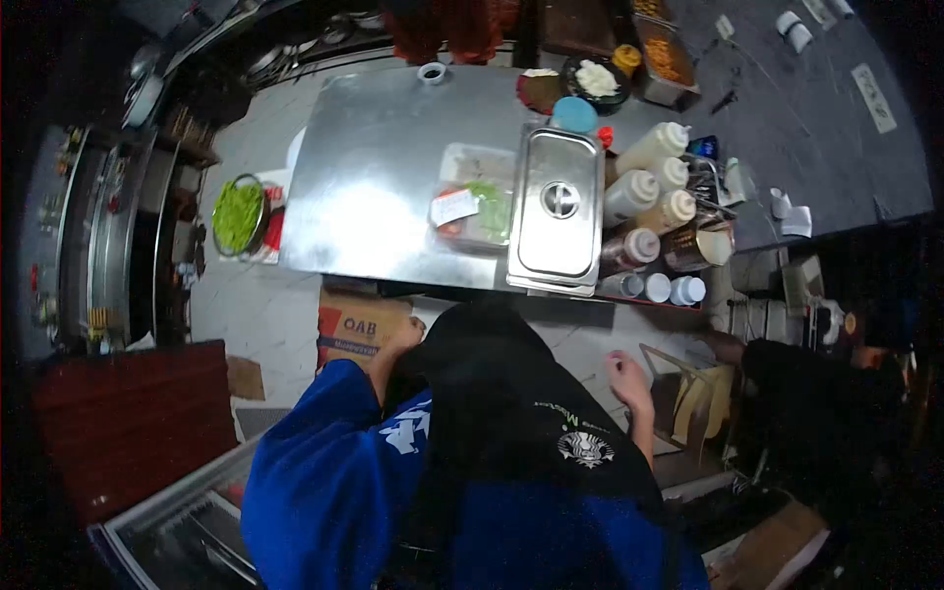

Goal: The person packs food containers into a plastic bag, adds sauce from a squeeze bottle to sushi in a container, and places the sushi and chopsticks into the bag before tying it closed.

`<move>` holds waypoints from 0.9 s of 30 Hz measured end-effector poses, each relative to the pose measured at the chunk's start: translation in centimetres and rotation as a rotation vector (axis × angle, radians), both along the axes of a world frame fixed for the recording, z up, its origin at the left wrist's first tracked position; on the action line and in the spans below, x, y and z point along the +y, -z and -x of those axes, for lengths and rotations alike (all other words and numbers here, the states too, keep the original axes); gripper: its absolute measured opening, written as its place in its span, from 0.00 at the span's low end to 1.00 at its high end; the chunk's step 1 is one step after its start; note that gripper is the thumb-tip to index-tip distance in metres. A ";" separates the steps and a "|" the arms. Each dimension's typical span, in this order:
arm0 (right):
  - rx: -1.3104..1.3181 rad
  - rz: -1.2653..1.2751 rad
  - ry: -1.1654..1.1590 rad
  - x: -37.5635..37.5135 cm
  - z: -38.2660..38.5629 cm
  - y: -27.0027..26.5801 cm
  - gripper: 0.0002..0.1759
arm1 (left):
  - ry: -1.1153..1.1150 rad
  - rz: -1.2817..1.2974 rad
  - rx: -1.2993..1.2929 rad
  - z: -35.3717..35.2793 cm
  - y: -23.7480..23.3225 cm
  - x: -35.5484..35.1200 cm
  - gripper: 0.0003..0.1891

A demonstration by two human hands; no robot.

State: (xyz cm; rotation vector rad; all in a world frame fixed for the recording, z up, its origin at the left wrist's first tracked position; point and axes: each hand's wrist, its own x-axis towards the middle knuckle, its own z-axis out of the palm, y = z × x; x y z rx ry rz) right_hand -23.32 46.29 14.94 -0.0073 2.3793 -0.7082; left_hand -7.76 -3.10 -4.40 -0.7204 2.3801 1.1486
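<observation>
My left hand (pixel 401 336) hangs low in front of the counter, beside the black apron (pixel 492 364) and above a cardboard box (pixel 359 320). The apron partly covers it, and its fingers do not show clearly. On the other side of the apron, my right hand (pixel 626 379) hangs over the floor with its fingers curled in and nothing visible in them. Neither hand touches the steel counter (pixel 364 167). Nearest on the counter are a lidded steel pan (pixel 558 226) and a clear plastic container (pixel 477 162) with greens, something red and a white label.
Several squeeze bottles (pixel 629 197) crowd the counter's right end. A bowl of lettuce (pixel 239 216) stands left of the counter. Behind are a small dark cup (pixel 432 73) and a dish with white food (pixel 597 81). Another person in dark clothing (pixel 816 413) stands at right.
</observation>
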 end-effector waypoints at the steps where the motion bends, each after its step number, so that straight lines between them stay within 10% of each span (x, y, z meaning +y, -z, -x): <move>1: 0.024 0.025 -0.111 -0.4 0.2 1.9 0.24 | -0.050 0.030 0.068 -0.7 0.5 -0.4 0.14; 3: 0.061 0.087 -0.311 -2.2 -1.9 5.1 0.26 | -0.475 -0.344 0.116 0.1 -4.2 -0.6 0.16; 16: -0.350 0.958 0.701 -29.7 1.1 8.0 0.39 | -0.344 -0.775 0.150 27.2 -10.7 -8.2 0.30; 19: -0.291 1.053 0.948 -34.4 4.7 9.3 0.43 | -0.142 -0.550 0.033 30.3 -11.7 -7.5 0.33; 27: -0.054 1.167 1.263 -38.6 6.8 11.9 0.28 | -0.100 -0.820 0.108 31.3 -8.2 -9.0 0.27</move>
